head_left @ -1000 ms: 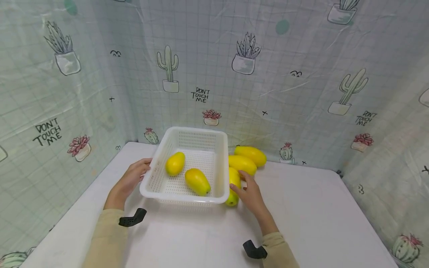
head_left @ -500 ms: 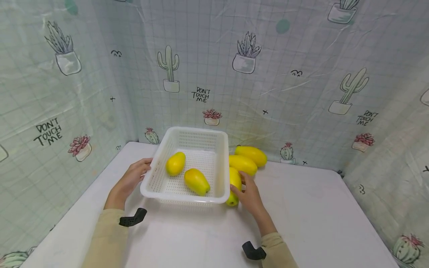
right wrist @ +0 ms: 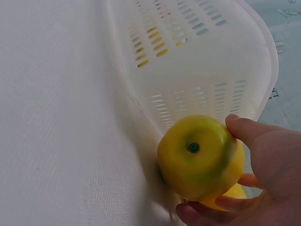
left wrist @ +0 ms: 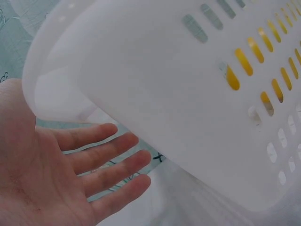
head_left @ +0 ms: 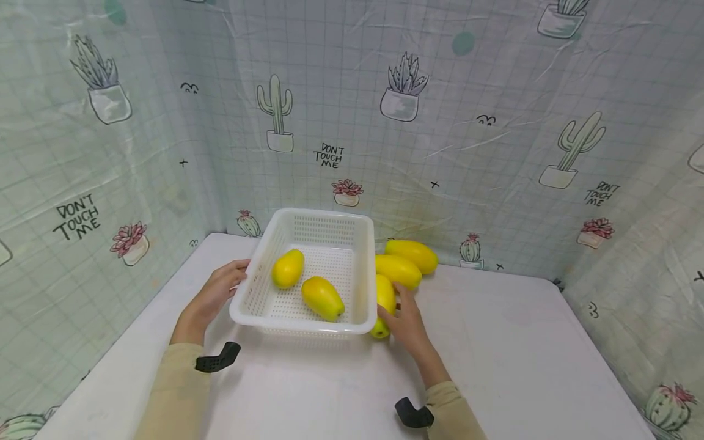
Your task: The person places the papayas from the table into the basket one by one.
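A white plastic basket with slotted walls holds two yellow papayas, one on the left and one nearer the front. My left hand is at the basket's left side; in the left wrist view its fingers are straight beside the wall, and the thumb is hidden. Outside the basket's right wall, another papaya lies on the table, its end facing the right wrist camera. My right hand grips it, thumb on one side and fingers curled round the other.
Two more papayas lie behind the gripped one, one nearer and one farther back. The white table ends at a patterned curtain behind and at both sides.
My right hand has settled slightly closer round the papaya, and its wrist has shifted a little left. The left hand and the basket have stayed where they were.
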`<state>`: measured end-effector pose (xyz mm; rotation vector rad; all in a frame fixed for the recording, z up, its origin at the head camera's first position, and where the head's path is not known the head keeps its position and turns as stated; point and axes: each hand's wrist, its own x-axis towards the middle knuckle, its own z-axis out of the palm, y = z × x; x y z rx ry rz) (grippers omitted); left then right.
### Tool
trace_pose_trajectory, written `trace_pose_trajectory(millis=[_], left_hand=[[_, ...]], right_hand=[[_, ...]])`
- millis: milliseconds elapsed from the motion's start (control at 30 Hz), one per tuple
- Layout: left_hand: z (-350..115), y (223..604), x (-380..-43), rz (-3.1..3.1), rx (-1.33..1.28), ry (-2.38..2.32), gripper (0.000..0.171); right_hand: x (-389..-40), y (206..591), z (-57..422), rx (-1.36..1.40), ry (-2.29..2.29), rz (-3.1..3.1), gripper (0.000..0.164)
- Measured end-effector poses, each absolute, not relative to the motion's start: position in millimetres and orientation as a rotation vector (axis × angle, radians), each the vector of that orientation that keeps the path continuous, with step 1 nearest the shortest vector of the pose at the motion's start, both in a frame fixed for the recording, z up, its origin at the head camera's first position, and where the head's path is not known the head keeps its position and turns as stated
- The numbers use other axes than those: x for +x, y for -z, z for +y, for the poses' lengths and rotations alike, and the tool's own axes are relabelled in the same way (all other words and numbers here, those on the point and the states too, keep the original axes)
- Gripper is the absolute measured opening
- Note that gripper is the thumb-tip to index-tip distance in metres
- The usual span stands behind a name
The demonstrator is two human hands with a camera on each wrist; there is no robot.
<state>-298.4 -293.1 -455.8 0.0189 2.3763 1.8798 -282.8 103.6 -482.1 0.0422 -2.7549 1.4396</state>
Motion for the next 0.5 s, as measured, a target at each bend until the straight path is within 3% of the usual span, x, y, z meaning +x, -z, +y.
trace_pose_trajectory(millis=[500], left_hand=[[-292.9, 456.3, -297.0, 2.388, 0.017, -1.868, 0.052]], right_hand=[[-280.9, 482.9, 101.9, 0.048, -1.482, -2.709, 0.073]])
